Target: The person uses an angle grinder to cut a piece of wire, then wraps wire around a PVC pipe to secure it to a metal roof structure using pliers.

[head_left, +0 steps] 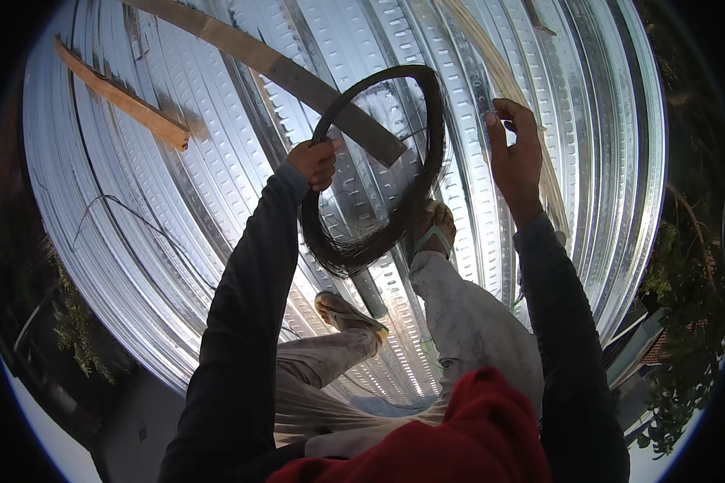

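My left hand (315, 163) is closed around the left side of a coil of thin dark wire (435, 121). The coil hangs as a large loop in front of my legs, and its lower right part is blurred. To the right of the coil and apart from it, my right hand (517, 153) is raised with the thumb and forefinger tips brought together. Whatever that pinch holds, if anything, is too small to make out. Ribbed, shiny metal decking (217, 161) lies under both hands.
A long grey plank (274, 68) runs behind the coil. Farther left lies a shorter wooden piece (125, 101). A pale wooden strip (499, 68) passes behind my right hand. One loose wire (149, 221) curves over the decking at left. My sandalled feet (435, 229) stand on the ribs.
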### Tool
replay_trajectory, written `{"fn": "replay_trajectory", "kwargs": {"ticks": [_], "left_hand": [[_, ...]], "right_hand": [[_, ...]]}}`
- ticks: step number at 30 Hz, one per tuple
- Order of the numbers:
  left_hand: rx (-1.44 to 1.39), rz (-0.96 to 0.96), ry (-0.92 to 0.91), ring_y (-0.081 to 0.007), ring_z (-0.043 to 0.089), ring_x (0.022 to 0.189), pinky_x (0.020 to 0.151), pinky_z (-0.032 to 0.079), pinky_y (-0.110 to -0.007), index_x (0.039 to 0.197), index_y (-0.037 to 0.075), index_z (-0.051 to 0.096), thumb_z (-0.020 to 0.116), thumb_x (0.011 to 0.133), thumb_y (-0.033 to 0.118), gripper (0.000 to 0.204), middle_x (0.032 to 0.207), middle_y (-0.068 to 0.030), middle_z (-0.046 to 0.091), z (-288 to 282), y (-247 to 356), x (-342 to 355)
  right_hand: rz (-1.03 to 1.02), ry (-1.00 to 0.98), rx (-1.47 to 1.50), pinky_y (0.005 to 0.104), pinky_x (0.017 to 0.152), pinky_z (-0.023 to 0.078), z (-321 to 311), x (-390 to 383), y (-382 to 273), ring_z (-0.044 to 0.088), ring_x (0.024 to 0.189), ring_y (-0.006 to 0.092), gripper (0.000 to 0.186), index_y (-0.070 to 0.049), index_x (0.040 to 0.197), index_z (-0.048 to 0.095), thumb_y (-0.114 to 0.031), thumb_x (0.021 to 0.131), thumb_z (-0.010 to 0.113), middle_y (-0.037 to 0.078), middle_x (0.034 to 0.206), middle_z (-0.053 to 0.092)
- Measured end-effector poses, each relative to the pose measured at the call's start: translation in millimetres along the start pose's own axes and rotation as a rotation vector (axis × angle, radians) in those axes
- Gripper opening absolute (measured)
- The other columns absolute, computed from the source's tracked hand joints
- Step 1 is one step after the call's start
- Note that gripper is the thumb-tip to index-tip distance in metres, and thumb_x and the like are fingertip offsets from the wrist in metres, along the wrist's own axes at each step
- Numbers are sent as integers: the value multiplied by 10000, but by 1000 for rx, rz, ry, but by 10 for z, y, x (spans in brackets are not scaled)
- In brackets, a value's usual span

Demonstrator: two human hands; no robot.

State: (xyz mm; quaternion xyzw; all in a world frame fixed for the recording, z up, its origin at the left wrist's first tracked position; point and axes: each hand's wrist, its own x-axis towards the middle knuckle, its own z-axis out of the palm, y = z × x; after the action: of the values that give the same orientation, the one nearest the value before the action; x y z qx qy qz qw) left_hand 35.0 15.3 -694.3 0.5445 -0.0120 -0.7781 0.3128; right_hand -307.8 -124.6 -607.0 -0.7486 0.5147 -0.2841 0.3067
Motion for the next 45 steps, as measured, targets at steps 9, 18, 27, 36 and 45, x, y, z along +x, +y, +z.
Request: {"fn": "replay_trajectory", "kwargs": {"ticks": [9,18,27,36,45], "left_hand": [[347,113,348,-171,507,462,471,460,-373,859,52,572,719,922,264,265,620,-30,524,-47,-167,767],[1174,598,867,-356,550,1234,1049,448,-487,1367,-17,499,922,704,396,889,1311,-228,555,-2,-178,731],[774,641,-109,-338,589,1216,1070,453,-437,1394,17,521,819,854,406,730,1321,-177,584,2091,-1165,-528],[419,832,-39,-271,709,948,818,558,-419,1318,-8,426,812,787,167,680,1056,-167,682,2614,-598,-812],[-88,634,-433,-311,695,935,834,557,-422,1350,-19,314,805,830,197,747,1108,-220,603,1888,-29,-884]], "right_hand": [[923,229,-933,505,954,478,-1370,-4087,2395,573,1125,405,862,51,1265,519,-572,765,844,259,1231,577],[864,179,-505,498,862,510,-1549,-3595,2523,648,964,401,677,-11,1218,553,-425,758,829,204,1112,664],[700,230,677,355,780,531,-1256,-2164,497,647,879,236,589,-30,1249,516,-344,832,789,122,1023,647],[470,-231,927,328,821,551,-675,-42,-1407,661,887,210,561,0,1267,553,-336,870,762,121,1056,648],[456,-433,1086,358,812,600,72,344,-1464,700,906,233,436,25,1214,573,-276,924,697,150,1065,677]]}}
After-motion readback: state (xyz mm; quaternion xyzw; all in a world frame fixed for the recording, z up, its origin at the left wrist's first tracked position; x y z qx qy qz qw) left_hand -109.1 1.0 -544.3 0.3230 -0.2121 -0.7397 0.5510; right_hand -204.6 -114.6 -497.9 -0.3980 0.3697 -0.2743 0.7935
